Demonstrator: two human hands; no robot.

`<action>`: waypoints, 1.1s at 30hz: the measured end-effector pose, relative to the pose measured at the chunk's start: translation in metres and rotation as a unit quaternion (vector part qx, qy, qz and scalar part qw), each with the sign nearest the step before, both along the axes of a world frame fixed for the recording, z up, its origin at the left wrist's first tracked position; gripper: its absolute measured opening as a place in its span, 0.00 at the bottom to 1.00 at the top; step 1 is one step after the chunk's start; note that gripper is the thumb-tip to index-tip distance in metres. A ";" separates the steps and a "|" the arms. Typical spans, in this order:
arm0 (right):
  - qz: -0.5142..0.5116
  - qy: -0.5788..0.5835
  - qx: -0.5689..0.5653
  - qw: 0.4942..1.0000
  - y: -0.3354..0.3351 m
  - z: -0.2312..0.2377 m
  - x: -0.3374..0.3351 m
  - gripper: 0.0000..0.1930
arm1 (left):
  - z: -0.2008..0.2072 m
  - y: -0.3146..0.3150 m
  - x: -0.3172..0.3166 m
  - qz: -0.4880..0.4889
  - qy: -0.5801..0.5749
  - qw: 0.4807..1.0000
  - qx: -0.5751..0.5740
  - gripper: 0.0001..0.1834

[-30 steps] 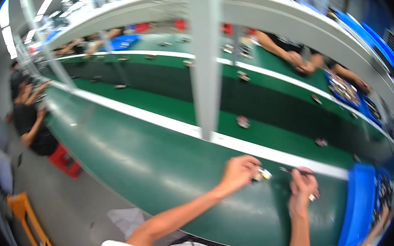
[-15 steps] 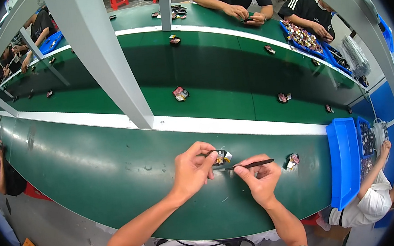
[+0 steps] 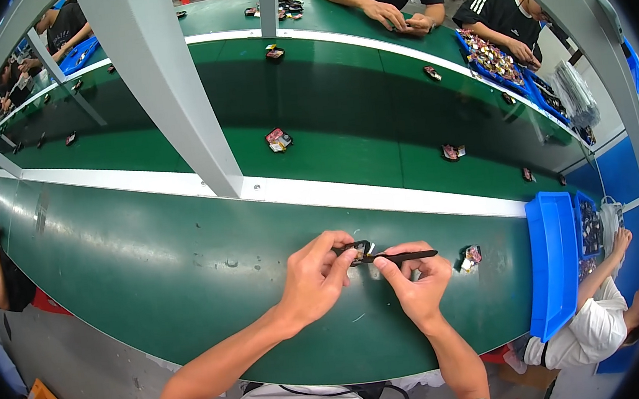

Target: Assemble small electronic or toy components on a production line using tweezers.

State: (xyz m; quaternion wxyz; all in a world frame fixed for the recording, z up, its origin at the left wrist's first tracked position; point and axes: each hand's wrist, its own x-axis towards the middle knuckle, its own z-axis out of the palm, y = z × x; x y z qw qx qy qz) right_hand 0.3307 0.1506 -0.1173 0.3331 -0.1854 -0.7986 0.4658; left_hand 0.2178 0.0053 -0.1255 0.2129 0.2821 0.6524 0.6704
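My left hand (image 3: 315, 277) pinches a small black casing (image 3: 362, 251) with light and metallic parts inside, a little above the green table. In my right hand (image 3: 422, 286) is a slim black pen-like tool (image 3: 411, 255), gripped between thumb and fingers. It points left, and its tip meets the casing's right side. What the tip touches is too small to make out. Another small casing with pink and white parts (image 3: 471, 259) lies on the table just right of my right hand.
A white rail (image 3: 381, 204) and a grey post (image 3: 171, 98) stand beyond my hands. Behind them, a green conveyor belt (image 3: 346, 158) carries several small assemblies. An upright-sided blue tray (image 3: 553, 265) sits at the right. Co-workers sit across the belt and at both sides.
The tool in my right hand has moved up and left onto the casing. The small assemblies on the belt have shifted left. My left hand keeps its pinch.
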 end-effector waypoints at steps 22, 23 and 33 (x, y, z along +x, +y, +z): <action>0.068 -0.051 -0.384 0.919 0.029 0.011 0.008 0.06 | -0.004 0.013 0.008 -0.050 -0.070 0.994 0.069 0.11; 0.068 -0.049 -0.386 0.919 0.030 0.012 0.009 0.06 | -0.004 0.014 0.009 -0.050 -0.072 0.994 0.069 0.11; 0.080 -0.049 -0.396 0.913 0.059 0.008 0.021 0.07 | -0.007 0.039 0.019 -0.040 -0.057 0.997 0.045 0.10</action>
